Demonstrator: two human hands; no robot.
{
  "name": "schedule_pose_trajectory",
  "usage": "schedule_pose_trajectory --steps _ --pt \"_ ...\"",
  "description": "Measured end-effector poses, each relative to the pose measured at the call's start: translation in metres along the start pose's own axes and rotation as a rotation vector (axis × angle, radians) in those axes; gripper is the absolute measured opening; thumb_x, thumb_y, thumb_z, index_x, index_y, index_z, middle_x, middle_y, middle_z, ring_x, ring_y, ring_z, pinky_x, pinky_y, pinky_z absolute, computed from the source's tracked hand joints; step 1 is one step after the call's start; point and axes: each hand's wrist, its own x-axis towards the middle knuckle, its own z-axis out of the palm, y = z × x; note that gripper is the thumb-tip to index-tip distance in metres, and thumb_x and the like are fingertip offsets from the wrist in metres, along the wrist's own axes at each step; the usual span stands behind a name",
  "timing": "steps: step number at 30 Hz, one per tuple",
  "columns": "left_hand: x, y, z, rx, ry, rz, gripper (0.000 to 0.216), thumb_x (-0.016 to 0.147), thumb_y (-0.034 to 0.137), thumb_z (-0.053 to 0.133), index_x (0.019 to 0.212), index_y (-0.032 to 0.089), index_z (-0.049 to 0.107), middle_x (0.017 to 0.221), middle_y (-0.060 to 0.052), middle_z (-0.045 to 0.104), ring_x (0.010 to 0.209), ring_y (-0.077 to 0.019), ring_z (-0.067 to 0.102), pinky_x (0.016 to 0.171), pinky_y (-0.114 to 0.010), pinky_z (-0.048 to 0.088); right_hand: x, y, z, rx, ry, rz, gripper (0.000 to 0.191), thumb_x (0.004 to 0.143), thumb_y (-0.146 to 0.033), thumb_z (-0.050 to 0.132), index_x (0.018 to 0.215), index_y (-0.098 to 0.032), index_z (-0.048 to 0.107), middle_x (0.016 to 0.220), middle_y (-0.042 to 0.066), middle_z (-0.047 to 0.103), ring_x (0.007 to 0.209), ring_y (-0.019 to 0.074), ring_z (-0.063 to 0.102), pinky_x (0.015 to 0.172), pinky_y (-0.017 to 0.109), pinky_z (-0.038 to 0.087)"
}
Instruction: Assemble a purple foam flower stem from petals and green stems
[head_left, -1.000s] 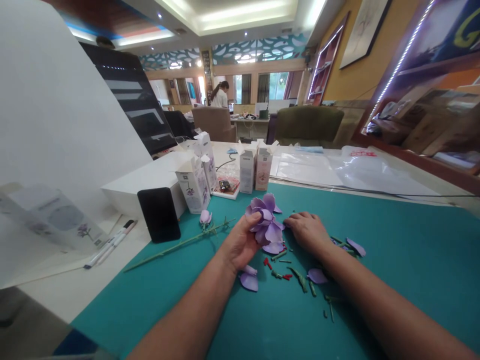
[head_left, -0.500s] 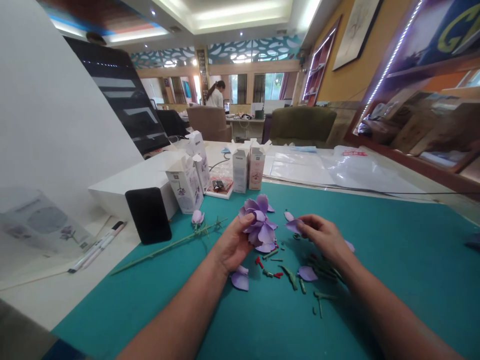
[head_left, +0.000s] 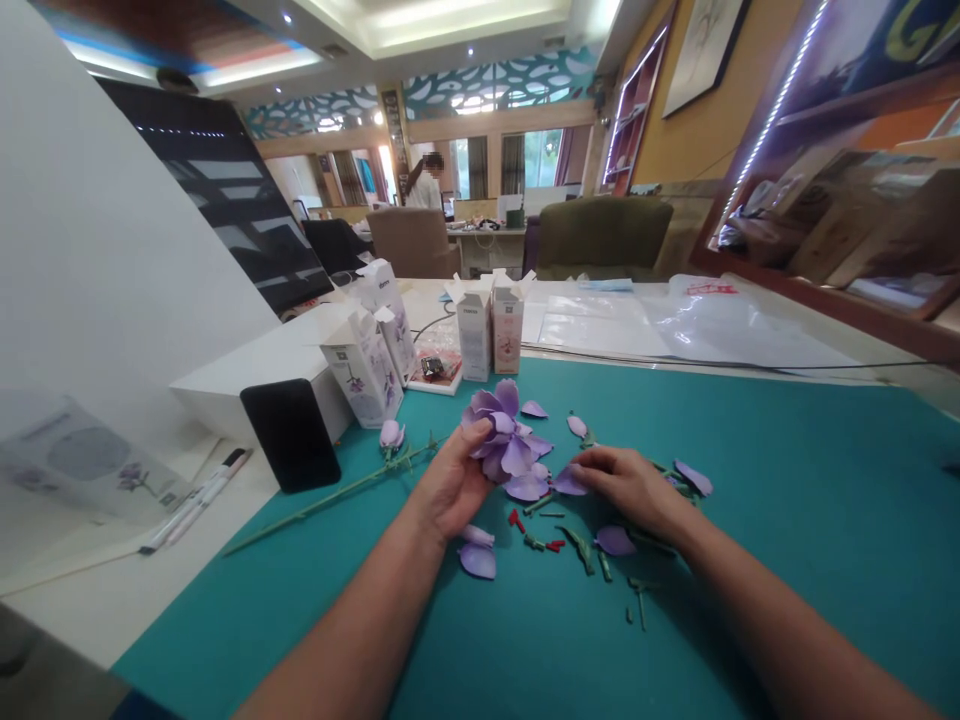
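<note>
My left hand [head_left: 448,487] is closed round the base of a purple flower built from toy pieces [head_left: 504,443], held just above the teal mat [head_left: 787,500]. My right hand [head_left: 628,485] pinches a loose purple petal [head_left: 568,482] at the flower's lower right edge. More loose petals [head_left: 477,559] lie on the mat near my hands, along with small red pieces [head_left: 516,520] and green pieces [head_left: 583,548]. A long green stem with a pale bud [head_left: 390,436] lies left of my left hand.
Several small opened cartons [head_left: 364,365] stand at the mat's far edge beside a white box [head_left: 255,368]. A black phone [head_left: 291,434] leans on that box. Pens [head_left: 196,499] lie at left. Plastic sheets [head_left: 675,335] cover the table behind. A person stands far back.
My right hand picked a loose petal off the mat, lifted it, and has now lowered it to the flower's lower right side. The left hand keeps holding the flower.
</note>
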Motion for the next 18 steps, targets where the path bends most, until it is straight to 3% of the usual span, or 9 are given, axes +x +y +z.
schedule_pose_trajectory --steps 6,9,13,18 --pt "-0.002 0.007 -0.002 -0.024 -0.011 0.01 0.022 0.066 0.027 0.074 0.081 0.018 0.062 0.077 0.0 0.066 0.068 -0.0138 0.061 0.062 -0.026 0.049 -0.006 -0.006 0.007 -0.25 -0.064 -0.1 0.032 0.082 -0.037 0.045 0.092 -0.02 0.071 0.091 0.007 0.071 0.082 0.0223 0.064 0.072 0.032 0.046" --pt "-0.003 0.01 -0.003 -0.028 -0.025 0.036 0.023 0.065 0.027 0.075 0.082 0.018 0.062 0.076 0.0 0.066 0.065 -0.0126 0.06 0.061 -0.025 0.048 -0.011 -0.009 0.004 -0.386 0.074 -0.148 0.033 0.083 -0.036 0.044 0.099 -0.021 0.07 0.1 0.009 0.069 0.089 0.0239 0.064 0.077 0.034 0.046" --pt "-0.01 0.011 0.003 -0.054 -0.008 0.049 0.025 0.064 0.03 0.076 0.08 0.018 0.061 0.075 0.001 0.065 0.065 -0.0118 0.06 0.061 -0.024 0.047 -0.009 -0.014 -0.002 -0.371 0.229 -0.18 0.032 0.085 -0.037 0.041 0.096 -0.023 0.068 0.098 0.007 0.069 0.086 0.022 0.064 0.075 0.033 0.047" --pt "-0.029 0.012 0.017 -0.023 -0.034 0.031 0.032 0.062 0.035 0.077 0.082 0.017 0.061 0.078 0.0 0.064 0.068 -0.0124 0.059 0.064 -0.025 0.046 0.028 -0.043 -0.009 -0.365 0.32 -0.218 0.027 0.082 -0.033 0.047 0.095 -0.023 0.068 0.091 0.006 0.071 0.081 0.0221 0.063 0.072 0.033 0.046"
